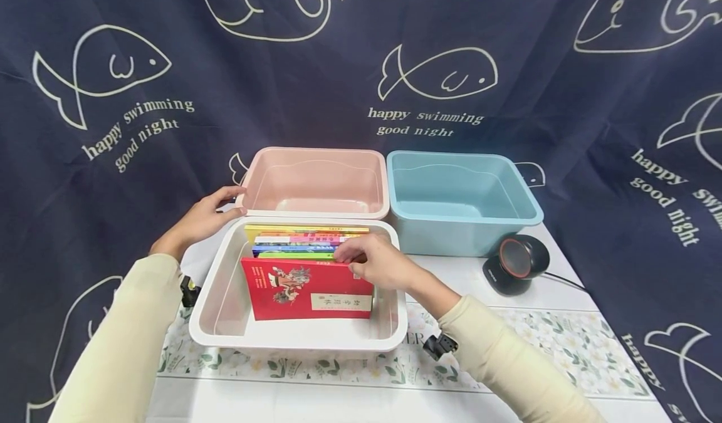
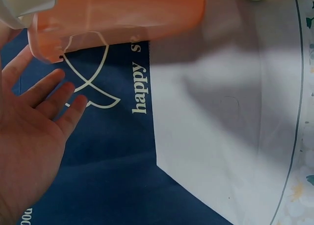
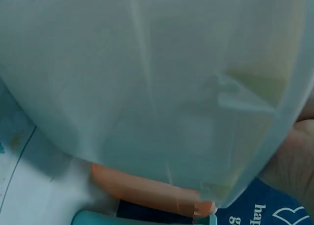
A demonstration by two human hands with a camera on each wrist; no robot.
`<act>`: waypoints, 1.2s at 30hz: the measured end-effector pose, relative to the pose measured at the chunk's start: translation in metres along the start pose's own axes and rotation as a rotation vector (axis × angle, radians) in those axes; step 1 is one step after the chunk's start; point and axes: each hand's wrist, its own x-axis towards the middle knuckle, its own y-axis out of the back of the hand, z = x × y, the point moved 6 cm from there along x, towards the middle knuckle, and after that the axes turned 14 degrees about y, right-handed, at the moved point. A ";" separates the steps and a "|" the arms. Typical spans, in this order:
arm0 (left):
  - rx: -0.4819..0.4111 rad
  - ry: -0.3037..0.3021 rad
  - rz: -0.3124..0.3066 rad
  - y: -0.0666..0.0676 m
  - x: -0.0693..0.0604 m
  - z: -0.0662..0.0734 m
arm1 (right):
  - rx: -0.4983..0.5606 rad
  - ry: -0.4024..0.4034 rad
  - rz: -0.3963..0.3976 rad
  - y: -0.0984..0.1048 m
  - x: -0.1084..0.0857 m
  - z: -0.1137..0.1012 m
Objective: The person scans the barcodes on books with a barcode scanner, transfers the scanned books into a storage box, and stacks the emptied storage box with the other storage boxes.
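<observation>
In the head view, a red book [image 1: 304, 291] stands in the white bin [image 1: 299, 341], in front of several thinner books [image 1: 293, 240] with yellow, pink, blue and green edges. My right hand [image 1: 378, 263] grips the red book's top edge near its right corner, thumb on the cover side, fingertips behind by the green edge. My left hand [image 1: 200, 222] is at the left front corner of the pink bin [image 1: 316, 215], fingers extended. The left wrist view shows that hand [image 2: 34, 132] with fingers spread beside the bin. In the right wrist view, the bin wall hides most of my hand [image 3: 294, 161].
A blue bin [image 1: 468, 213] stands at the back right, beside the pink one. Right of the white bin is a black round device [image 1: 516, 263] with a cable. A dark curtain with fish drawings hangs behind the table [image 1: 282, 404].
</observation>
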 end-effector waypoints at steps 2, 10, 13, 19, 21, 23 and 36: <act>-0.001 -0.005 0.001 0.000 0.000 0.001 | -0.001 0.006 0.006 -0.003 0.001 0.000; -0.005 -0.008 0.003 -0.002 -0.001 -0.003 | 0.008 -0.003 0.009 -0.014 0.004 -0.002; -0.013 -0.006 0.001 -0.003 -0.001 -0.003 | 0.006 -0.005 0.006 -0.017 0.005 -0.003; -0.026 -0.004 0.000 -0.003 -0.001 -0.002 | -0.031 -0.039 -0.017 -0.021 0.006 -0.001; -0.030 0.001 -0.001 -0.002 -0.001 -0.002 | -0.044 -0.051 -0.040 -0.023 0.007 0.000; -0.033 0.004 -0.002 -0.003 -0.001 -0.003 | -0.055 -0.054 -0.059 -0.025 0.008 0.000; -0.072 -0.002 -0.009 -0.003 0.000 -0.004 | -0.048 -0.047 -0.011 -0.024 0.009 0.000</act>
